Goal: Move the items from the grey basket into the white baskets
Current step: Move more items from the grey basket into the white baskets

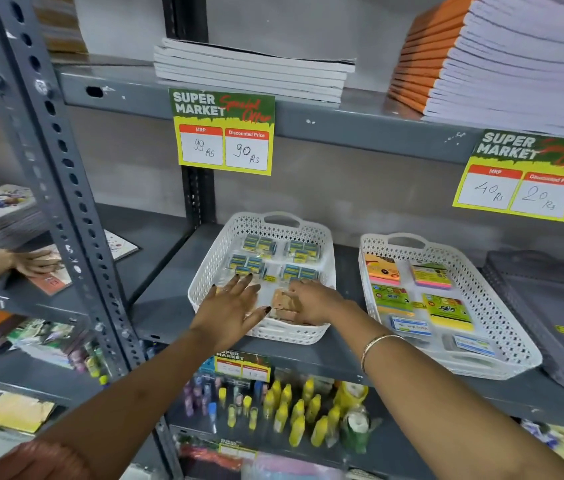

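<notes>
Two white lattice baskets stand on the middle shelf. The left white basket point(204, 271) holds several small blue-and-yellow packets point(260, 245). Both my hands reach into its front. My left hand point(230, 306) lies flat, fingers spread, over the basket's front left. My right hand point(311, 303) grips a clear pack of pinkish-tan items point(282, 301) at the front middle. The right white basket point(502, 306) holds sticky-note pads and small boxes. The grey basket point(530, 292) sits at the far right, mostly cut off by the frame edge.
Stacks of notebooks point(253, 69) lie on the shelf above, with price cards point(223, 131) hanging from its edge. Glue bottles point(294, 410) fill the shelf below. Another person's hand point(33, 263) touches books in the left bay, past the grey upright point(62, 188).
</notes>
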